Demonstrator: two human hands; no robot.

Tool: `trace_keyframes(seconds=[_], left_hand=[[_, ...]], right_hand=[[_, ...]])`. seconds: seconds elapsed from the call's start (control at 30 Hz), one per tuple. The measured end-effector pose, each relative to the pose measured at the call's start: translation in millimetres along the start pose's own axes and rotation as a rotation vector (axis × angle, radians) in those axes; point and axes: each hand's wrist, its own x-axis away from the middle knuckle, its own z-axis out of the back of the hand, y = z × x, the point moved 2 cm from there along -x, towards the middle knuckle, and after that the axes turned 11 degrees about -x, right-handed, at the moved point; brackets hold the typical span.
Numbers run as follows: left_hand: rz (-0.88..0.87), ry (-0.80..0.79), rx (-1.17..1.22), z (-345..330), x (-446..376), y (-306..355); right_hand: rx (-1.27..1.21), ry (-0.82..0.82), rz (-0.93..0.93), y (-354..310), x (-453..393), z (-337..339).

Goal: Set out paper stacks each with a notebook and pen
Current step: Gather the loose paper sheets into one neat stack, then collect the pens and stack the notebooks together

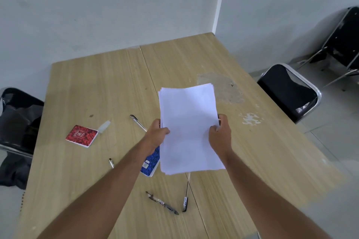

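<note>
Hands, left hand (158, 132) and right hand (220, 132), are pinching a white paper sheaf (189, 128) by its edges above the wooden table (97, 83); splitting into stacks probably comes next.

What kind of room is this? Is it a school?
Maybe a plain office or meeting room; I can't tell if it's a school. A wooden table stands against bare walls, with folding chairs beside it, and notebooks and pens on it.

Both hands, left (157, 134) and right (220, 136), hold a paper stack (189, 128) above the surface (97, 83). A notebook (82, 136) lies far left; another (150, 165) lies partly under the stack. Two pens (163, 202) (186, 196) lie nearer, one (138, 123) left of the stack.
</note>
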Motion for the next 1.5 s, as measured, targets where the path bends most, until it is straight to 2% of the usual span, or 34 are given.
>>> trace_keyframes(seconds=[0.23,0.4,0.53,0.67,0.77,0.87,0.93,1.03,1.17,1.3,1.43,1.5], left_hand=[[0.066,-0.301,-0.205,-72,8,-31],[0.019,-0.353,-0.421,-132,15,-51],[-0.096,-0.246,-0.692,-149,14,-67],[-0.103,-0.161,-0.755,-147,9,-85],[-0.111,-0.09,-0.798,-141,10,-87],[-0.137,-0.062,-0.861,-131,11,-93],[-0.142,-0.054,-0.858,-121,13,-99],[-0.126,-0.006,-0.788,-100,21,-110],[0.001,0.095,-0.738,-61,36,-138],[0.162,0.12,-0.82,-19,55,-171],[0.315,0.05,-0.846,-7,77,-187],[0.364,0.022,-0.715,-15,86,-188]], right_hand=[[0.425,0.009,-0.079,46,-16,31],[0.631,0.011,-0.154,99,-12,57],[0.731,-0.009,-0.158,133,2,63],[0.76,0.014,-0.118,148,14,62],[0.795,-0.036,-0.1,147,21,57],[0.771,-0.072,0.012,140,30,44],[0.649,-0.171,0.045,132,38,28],[0.61,-0.418,-0.081,122,56,-9],[0.69,-0.533,-0.19,124,83,-50],[0.745,-0.526,-0.164,126,95,-67],[0.783,-0.515,-0.069,120,99,-70],[0.739,-0.518,-0.054,118,99,-69]])
